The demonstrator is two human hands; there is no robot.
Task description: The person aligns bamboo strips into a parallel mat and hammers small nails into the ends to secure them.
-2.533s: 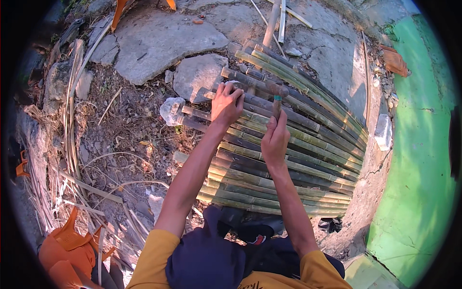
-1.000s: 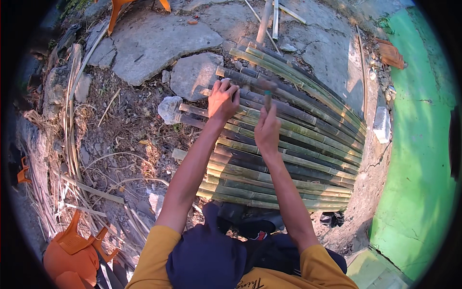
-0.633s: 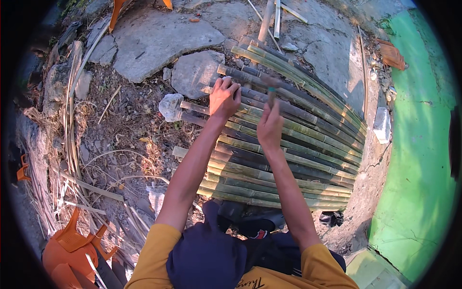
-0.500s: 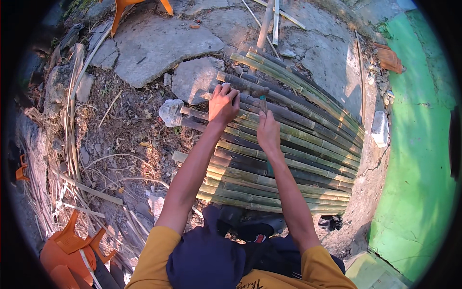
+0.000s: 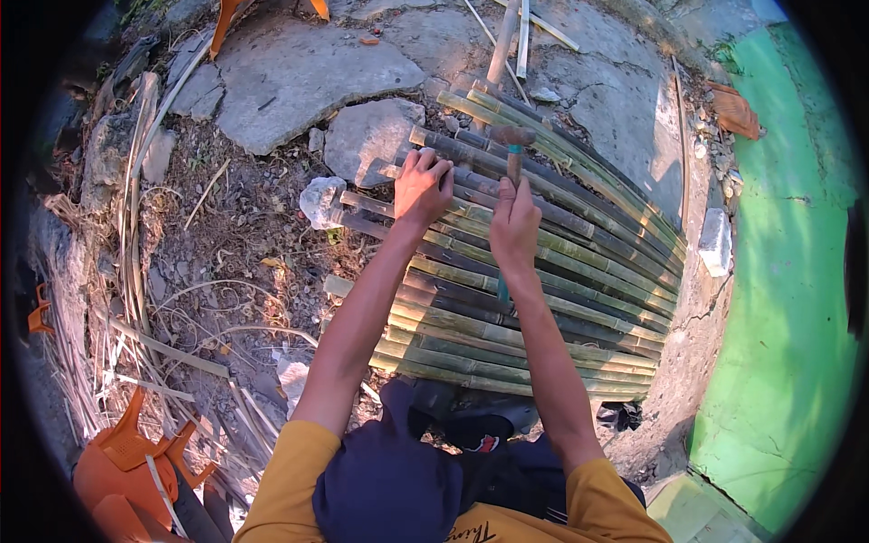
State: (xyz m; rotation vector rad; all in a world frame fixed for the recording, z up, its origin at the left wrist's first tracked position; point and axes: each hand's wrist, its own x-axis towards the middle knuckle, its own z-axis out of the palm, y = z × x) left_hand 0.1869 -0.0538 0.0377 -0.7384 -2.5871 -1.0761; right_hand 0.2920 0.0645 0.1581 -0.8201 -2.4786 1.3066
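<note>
Several bamboo poles [image 5: 543, 262] lie side by side in a fan, their ends spread at the left and drawn together at the right. My right hand [image 5: 514, 226] is closed round the handle of a hammer [image 5: 513, 136]. The hammer's head is over the poles, to the right of my left hand, and its teal grip shows below my wrist. My left hand [image 5: 424, 185] rests at the left end of a dark pole with its fingers bent and pressed together. Whatever is between those fingertips is hidden.
Broken concrete slabs [image 5: 308, 81] lie beyond the poles. A white stone [image 5: 321, 202] sits by their left ends. Split bamboo strips [image 5: 136, 226] are heaped at the left, above an orange plastic chair [image 5: 118, 471]. Green-painted ground [image 5: 778, 271] runs along the right, beside a white block [image 5: 715, 242].
My right hand has moved slightly away from me and to the right, lifting the hammer's head off the area beside my left hand. My left hand has stayed almost where it was.
</note>
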